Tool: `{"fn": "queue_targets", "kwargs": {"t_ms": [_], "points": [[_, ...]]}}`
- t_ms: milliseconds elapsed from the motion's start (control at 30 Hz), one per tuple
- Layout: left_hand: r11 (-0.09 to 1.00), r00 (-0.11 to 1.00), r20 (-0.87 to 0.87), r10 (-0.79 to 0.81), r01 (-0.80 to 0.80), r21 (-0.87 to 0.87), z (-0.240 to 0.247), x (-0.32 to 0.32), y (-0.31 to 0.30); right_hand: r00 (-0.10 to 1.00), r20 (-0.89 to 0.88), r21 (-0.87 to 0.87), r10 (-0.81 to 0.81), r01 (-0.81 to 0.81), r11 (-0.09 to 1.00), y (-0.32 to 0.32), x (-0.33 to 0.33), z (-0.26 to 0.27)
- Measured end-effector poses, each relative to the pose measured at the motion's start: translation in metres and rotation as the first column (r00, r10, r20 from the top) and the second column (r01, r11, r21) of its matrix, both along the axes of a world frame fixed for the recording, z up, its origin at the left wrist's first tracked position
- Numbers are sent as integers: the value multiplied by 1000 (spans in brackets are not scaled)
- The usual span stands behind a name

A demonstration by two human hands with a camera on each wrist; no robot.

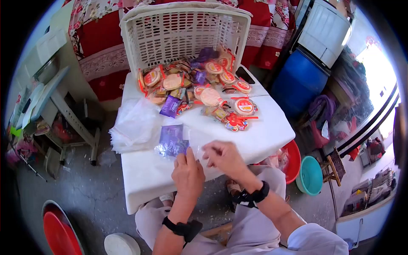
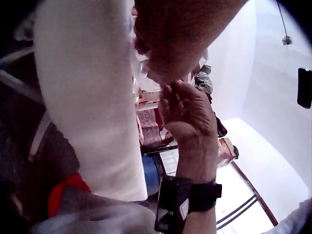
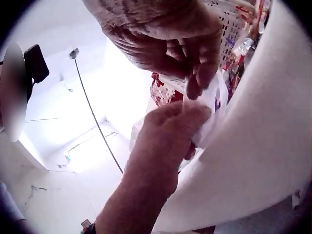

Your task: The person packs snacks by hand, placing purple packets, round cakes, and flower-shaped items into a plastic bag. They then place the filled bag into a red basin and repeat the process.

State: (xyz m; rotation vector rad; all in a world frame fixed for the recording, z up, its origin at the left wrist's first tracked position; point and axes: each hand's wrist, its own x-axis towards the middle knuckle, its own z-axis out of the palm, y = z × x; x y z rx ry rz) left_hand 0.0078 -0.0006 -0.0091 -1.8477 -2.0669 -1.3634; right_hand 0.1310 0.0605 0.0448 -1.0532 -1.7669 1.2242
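Observation:
On the white-covered table lies a clear plastic bag (image 1: pixel 162 152) with purple packets (image 1: pixel 171 135) showing inside or beneath it. My left hand (image 1: pixel 188 174) grips the near edge of this bag, fingertips over the purple print. To the right, my right hand (image 1: pixel 227 159) has curled fingers at the bag's near right edge. Seen from the right wrist, the right hand (image 3: pixel 170 39) pinches the raised film (image 3: pixel 209 105) just above the left hand (image 3: pixel 158 146). In the left wrist view the left hand (image 2: pixel 175 39) hides most of the bag, with the right hand (image 2: pixel 190 114) close against it.
A white plastic basket (image 1: pixel 182 36) lies tipped on its side at the table's back, spilling round wrapped biscuits (image 1: pixel 211 97) and small packets. A stack of clear bags (image 1: pixel 134 125) sits at the left edge. Red (image 1: pixel 292 159) and teal basins (image 1: pixel 310 175) stand at the right.

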Motion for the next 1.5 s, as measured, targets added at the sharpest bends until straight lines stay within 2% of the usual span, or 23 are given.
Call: {"fn": "queue_targets", "kwargs": {"t_ms": [100,133,233,267,333,367,433,467,533,567,633,667,733,767,833,967,1033,1100,1233,1367,1500], "points": [[998,991,-133,23,-31,-59,-2,1,2,984,146,186,-98,70,980,43,-6,28],[996,981,-194,28,-43,-74,-3,-1,5,983,172,288,-67,14,958,70,-18,34],[992,971,-236,27,-56,-116,-5,-1,5,949,312,537,-44,-138,832,129,-59,29],[991,971,-237,29,-59,-117,-5,0,5,950,311,536,-41,-140,832,143,-73,21],[989,988,-155,2,-25,-148,-3,-1,4,887,450,557,-109,-183,810,162,-98,6],[988,987,-158,4,-29,-153,-3,-2,4,888,448,553,-103,-185,812,167,-108,1],[994,993,-114,-4,-8,-108,-4,-2,3,803,566,496,-187,-151,855,171,-124,-6],[994,993,-116,-3,-10,-113,-3,-2,3,804,566,493,-183,-151,857,169,-130,-11],[995,999,-45,-21,16,-97,0,-3,1,765,521,658,-379,-76,749,166,-137,-20],[995,999,-46,-20,16,-99,-1,-3,1,766,521,656,-378,-76,750,167,-138,-21],[994,998,-56,-37,31,-103,-1,-3,0,762,555,576,-335,-61,815,170,-141,-17],[994,998,-57,-36,30,-103,-2,-3,0,762,554,577,-335,-61,815,171,-140,-15],[997,998,-66,-15,9,-82,-2,-3,0,844,482,479,-236,-29,877,176,-133,-13],[997,998,-66,-16,11,-78,-3,-2,0,844,480,483,-239,-27,875,179,-130,-11],[998,999,-34,-2,-1,-66,-6,1,2,941,337,350,-23,-103,931,187,-120,-11],[1000,999,-28,-27,27,-3,-7,-1,4,928,372,298,-26,-93,950,160,-65,20],[1000,1000,12,-22,22,18,-3,-1,4,986,161,352,-39,-20,936,132,-26,29],[998,999,8,-32,32,50,-6,-1,6,993,72,80,-95,90,993,75,11,49],[994,997,45,-65,60,96,-7,-2,7,990,-42,-169,-133,124,978,2,62,20],[994,998,19,-52,50,99,-5,3,6,973,-127,-206,-193,164,965,-18,69,-8],[994,997,-70,-35,42,102,-4,6,6,984,-132,-260,-121,83,962,-12,50,-11]]}}
